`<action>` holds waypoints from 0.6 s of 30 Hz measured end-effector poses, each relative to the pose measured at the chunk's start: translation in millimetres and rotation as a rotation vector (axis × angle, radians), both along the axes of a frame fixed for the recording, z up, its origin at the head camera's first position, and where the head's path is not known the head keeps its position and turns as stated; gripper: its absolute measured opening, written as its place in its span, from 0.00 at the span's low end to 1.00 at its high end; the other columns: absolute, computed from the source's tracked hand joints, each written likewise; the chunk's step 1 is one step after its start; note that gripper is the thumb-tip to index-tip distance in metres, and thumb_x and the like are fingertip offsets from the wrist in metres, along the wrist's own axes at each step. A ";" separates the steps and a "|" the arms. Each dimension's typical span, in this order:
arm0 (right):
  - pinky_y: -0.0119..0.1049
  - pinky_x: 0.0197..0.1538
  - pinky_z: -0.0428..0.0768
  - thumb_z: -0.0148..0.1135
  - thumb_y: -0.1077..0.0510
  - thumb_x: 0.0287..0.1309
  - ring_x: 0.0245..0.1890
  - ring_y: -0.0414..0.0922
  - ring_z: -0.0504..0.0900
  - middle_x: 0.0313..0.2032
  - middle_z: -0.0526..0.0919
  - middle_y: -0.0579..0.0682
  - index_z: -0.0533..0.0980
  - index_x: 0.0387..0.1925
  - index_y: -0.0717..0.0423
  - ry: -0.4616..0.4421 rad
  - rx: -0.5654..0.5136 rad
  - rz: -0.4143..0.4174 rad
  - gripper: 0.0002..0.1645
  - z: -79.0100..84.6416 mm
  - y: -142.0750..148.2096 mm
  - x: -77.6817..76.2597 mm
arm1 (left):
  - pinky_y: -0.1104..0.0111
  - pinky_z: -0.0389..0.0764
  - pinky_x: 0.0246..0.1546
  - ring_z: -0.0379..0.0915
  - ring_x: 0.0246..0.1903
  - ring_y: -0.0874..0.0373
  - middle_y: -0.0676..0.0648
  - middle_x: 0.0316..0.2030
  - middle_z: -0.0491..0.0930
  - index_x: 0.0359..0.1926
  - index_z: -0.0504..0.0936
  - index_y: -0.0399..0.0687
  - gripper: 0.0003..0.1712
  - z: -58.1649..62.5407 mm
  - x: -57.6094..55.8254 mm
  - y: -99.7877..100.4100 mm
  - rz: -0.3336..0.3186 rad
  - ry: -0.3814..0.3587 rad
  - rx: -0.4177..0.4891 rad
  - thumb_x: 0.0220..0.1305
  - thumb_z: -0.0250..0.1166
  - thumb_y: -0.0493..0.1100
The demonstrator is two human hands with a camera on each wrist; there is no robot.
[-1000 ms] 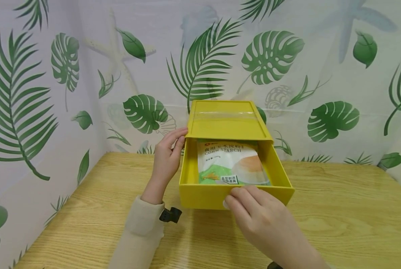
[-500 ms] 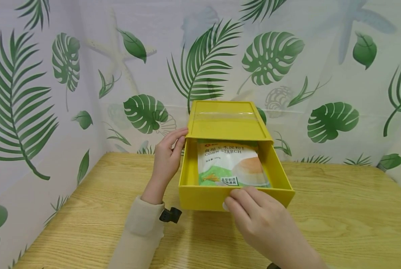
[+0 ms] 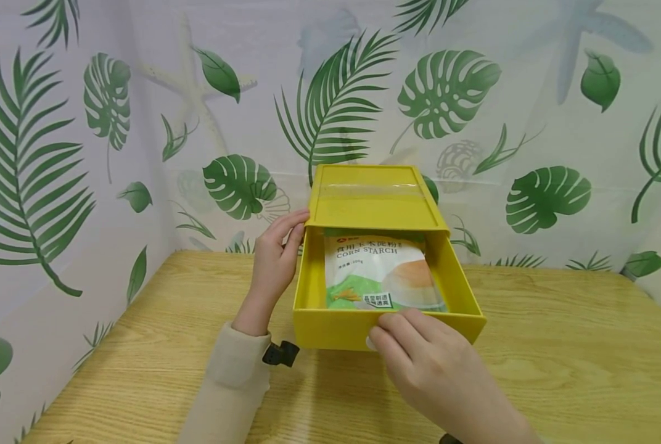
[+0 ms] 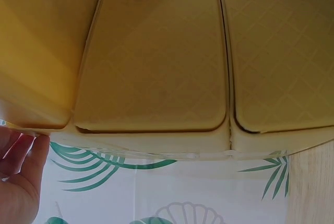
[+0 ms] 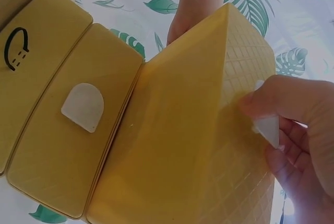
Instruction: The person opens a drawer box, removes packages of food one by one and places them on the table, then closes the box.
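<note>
A yellow drawer unit [image 3: 372,197] stands on the table, its top drawer [image 3: 333,328] pulled out toward me. Inside that drawer lies a white and green bag of corn starch [image 3: 372,265], its far end beneath the unit's top. My right hand [image 3: 438,364] pinches the drawer's white tab handle [image 5: 267,127] between thumb and fingers, as the right wrist view shows. On the other side, my left hand [image 3: 277,256] rests its fairly straight fingers against the unit's left edge. In the left wrist view, its fingertips [image 4: 36,153] touch the yellow edge.
Below the pulled drawer, further drawer fronts show in the right wrist view, one with a white tab [image 5: 83,106], another with a black curved mark [image 5: 16,49]. A wood-grain table [image 3: 158,345] carries the unit. Behind it hangs a leaf-patterned cloth [image 3: 358,80].
The drawer has slid very slightly further toward me with my right hand on its handle, showing a little more of the bag. My left hand stays in place.
</note>
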State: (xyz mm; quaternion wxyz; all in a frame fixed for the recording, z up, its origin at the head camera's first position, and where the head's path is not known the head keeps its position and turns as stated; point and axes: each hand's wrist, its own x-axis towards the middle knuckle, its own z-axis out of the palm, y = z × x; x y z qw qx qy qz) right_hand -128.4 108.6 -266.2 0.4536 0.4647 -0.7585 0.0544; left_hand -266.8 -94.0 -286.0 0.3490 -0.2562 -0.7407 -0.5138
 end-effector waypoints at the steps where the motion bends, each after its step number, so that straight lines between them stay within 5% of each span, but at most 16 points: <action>1: 0.33 0.27 0.76 0.33 0.64 0.65 0.26 0.45 0.72 0.27 0.74 0.51 0.74 0.27 0.62 -0.001 0.000 0.000 0.21 0.2 -0.1 0.1 | 0.68 0.77 0.40 0.70 0.48 0.52 0.38 0.47 0.74 0.45 0.76 0.30 0.14 0.0 0.0 0.0 0.000 -0.001 0.000 0.63 0.51 0.33; 18: 0.30 0.30 0.75 0.33 0.60 0.62 0.28 0.44 0.72 0.28 0.75 0.49 0.75 0.28 0.61 -0.062 0.037 -0.012 0.21 1.9 3.0 2.3 | 0.67 0.78 0.39 0.70 0.48 0.52 0.38 0.47 0.74 0.45 0.77 0.30 0.13 -0.8 -0.6 -0.1 0.003 0.003 -0.001 0.63 0.51 0.33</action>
